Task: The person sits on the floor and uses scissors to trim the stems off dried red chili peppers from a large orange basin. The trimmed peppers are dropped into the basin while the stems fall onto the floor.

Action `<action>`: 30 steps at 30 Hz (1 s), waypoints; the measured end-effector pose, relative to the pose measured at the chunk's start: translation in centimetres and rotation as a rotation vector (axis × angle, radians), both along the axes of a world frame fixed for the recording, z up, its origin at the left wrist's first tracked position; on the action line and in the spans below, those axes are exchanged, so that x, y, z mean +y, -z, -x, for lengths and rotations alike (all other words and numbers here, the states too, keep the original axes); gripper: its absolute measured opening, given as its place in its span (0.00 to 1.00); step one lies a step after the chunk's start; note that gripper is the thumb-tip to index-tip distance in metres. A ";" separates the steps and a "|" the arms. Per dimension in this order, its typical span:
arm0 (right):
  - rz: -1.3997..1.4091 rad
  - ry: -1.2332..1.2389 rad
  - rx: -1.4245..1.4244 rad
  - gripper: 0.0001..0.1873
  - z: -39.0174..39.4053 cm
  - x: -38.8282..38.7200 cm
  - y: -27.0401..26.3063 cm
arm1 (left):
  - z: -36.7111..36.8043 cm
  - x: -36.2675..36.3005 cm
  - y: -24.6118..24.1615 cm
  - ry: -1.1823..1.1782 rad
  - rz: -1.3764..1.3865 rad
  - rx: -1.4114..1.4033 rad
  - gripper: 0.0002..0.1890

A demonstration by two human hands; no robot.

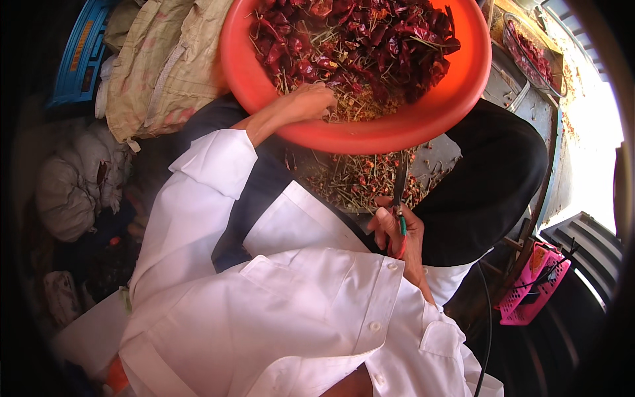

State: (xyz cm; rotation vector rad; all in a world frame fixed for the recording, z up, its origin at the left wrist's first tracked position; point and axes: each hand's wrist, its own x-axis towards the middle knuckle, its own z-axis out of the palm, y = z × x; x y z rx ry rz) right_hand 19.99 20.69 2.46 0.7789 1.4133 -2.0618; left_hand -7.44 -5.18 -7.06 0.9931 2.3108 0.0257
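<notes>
A large orange-red plastic basin [357, 139] sits before me, heaped with dried red chillies [387, 49]; stems and yellowish seeds show at its near side. My left hand [310, 102] reaches over the near left rim, its fingers curled down at the edge of the heap. Whether it holds anything is hidden. Below the basin, my right hand [404, 231] is closed around scissors [401, 191] with green and red handles, their dark blades pointing up towards the rim. Cut stems and chilli bits [362, 181] lie on the grey surface between my legs, near the blades.
Woven sacks [163, 74] stand left of the basin, beside a blue plastic crate [84, 54]. A white bundle [74, 183] lies lower left. At the upper right is a mesh basket [536, 54] with red chillies. A pink perforated basket [533, 288] and a black cable [488, 317] are at the right.
</notes>
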 end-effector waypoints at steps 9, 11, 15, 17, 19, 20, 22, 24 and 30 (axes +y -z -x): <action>0.001 0.015 0.048 0.25 -0.6 0.2 0.2 | -2.1 0.2 -3.0 -0.058 -0.047 0.021 0.20; -0.026 0.012 0.043 0.24 -0.7 0.3 0.0 | -2.2 0.0 -3.8 -0.051 -0.072 0.035 0.15; 0.001 0.030 0.069 0.25 -0.7 0.2 -0.7 | -3.4 -0.1 -5.2 -0.150 -0.220 0.101 0.13; -0.019 0.003 0.082 0.26 -0.5 0.1 -1.1 | -3.7 0.0 -5.8 -0.304 -0.273 0.086 0.15; -0.027 -0.030 0.078 0.27 -0.4 0.1 -1.4 | -3.8 0.1 -6.1 -0.505 -0.311 -0.008 0.16; -0.025 -0.055 0.073 0.27 -0.5 0.2 -1.6 | -3.9 0.0 -6.2 -0.537 -0.367 0.019 0.14; -0.040 -0.078 0.074 0.27 -0.3 0.3 -1.6 | -3.7 -0.2 -6.5 -0.608 -0.589 -0.028 0.11; -0.075 -0.117 0.031 0.27 -0.3 0.1 -1.5 | -4.1 -0.8 -6.8 -0.698 -0.756 -0.093 0.10; -0.098 -0.126 0.078 0.28 0.2 -1.2 -1.6 | -6.2 -1.5 -8.0 -0.992 -1.088 -0.252 0.14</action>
